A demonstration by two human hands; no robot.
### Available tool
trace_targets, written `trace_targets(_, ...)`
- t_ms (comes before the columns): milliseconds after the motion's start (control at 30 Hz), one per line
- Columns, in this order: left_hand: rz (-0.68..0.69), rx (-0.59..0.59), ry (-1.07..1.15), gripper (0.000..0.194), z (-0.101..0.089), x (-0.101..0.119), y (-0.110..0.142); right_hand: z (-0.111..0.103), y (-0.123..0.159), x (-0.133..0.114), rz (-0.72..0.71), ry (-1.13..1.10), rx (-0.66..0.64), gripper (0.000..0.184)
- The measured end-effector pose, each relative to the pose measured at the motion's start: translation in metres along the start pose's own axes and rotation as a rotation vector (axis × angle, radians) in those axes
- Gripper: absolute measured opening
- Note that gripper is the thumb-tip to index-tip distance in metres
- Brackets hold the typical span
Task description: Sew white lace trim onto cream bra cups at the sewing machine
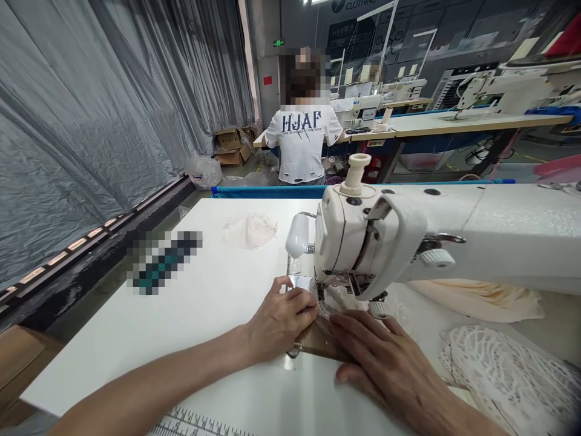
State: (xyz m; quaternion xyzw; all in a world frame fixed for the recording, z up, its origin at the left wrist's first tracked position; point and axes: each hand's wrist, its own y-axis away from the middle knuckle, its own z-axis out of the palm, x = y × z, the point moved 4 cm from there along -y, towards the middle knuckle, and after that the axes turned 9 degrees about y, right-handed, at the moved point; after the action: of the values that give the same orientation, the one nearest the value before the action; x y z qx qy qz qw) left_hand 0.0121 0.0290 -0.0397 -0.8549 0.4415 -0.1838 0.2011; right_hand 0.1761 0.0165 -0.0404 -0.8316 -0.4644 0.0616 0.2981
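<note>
Through the head camera, I see white lace (325,304) under the head of the sewing machine (338,239). My left hand (284,318) bends its fingers at the lace's left edge; I cannot tell if they pinch it. My right hand (385,354) is rather flat, fingers extended towards the same lace. A lace pile (499,369) lies at right.

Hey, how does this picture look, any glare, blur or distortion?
In the head view, mosaic blocks hide something at the white table's left edge and the co-worker's head; shiny highlights mark the sewing machine; the left hand and right hand look fairly sharp; the lace at lower right softens and darkens toward the corner.
</note>
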Motion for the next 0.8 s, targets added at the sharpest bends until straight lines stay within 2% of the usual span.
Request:
trace_targets(167,-0.011,0.0,0.008,0.023,0.0,-0.002,0.0,-0.002,-0.004,-0.003,0.028,-0.004,0.015,0.044)
trace_targets(400,-0.027,0.006,-0.034,0.038,0.002,-0.002,0.002,0.002,-0.008,-0.004,0.13,0.04,0.006,0.048)
trace_targets(600,-0.093,0.062,-0.079,0.047,0.002,-0.004,0.005,0.005,-0.005,0.0,0.245,0.087,-0.057,0.032)
trace_targets(733,-0.093,0.085,-0.066,0.051,-0.001,-0.003,0.005,0.01,-0.008,0.005,0.321,0.137,-0.1,0.036)
trace_targets(800,-0.095,0.082,-0.049,0.05,-0.001,-0.003,0.005,0.013,-0.012,0.007,0.336,0.161,-0.126,0.026)
